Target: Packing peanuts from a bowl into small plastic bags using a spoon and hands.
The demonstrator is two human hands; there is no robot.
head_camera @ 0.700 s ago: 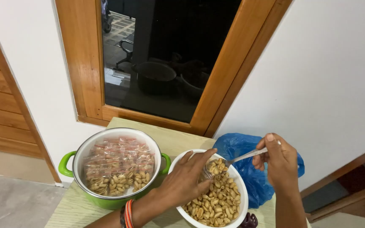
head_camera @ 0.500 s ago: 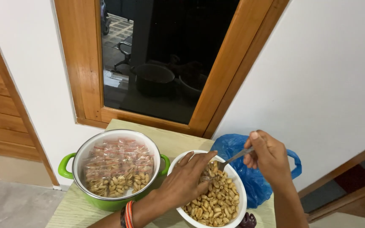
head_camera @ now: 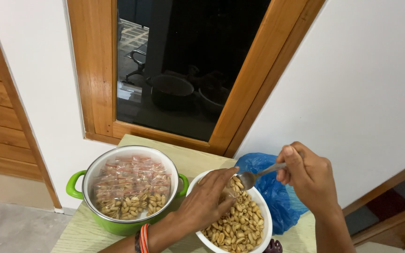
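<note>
Over the round white bowl [head_camera: 263, 229] of pale, smooth peanuts [head_camera: 237, 225] on the wood-grain desk [head_camera: 78, 236], the right hand [head_camera: 308, 180] pinches a shiny metal spoon [head_camera: 254, 177] while the left hand [head_camera: 207, 201]'s fingers grip a crinkly clear packet [head_camera: 229, 189], beside the glossy green pot [head_camera: 76, 185].

Bright, even indoor light, soft shadows, sharp focus, and the dark window pane [head_camera: 183, 70] shows dim reflections.
</note>
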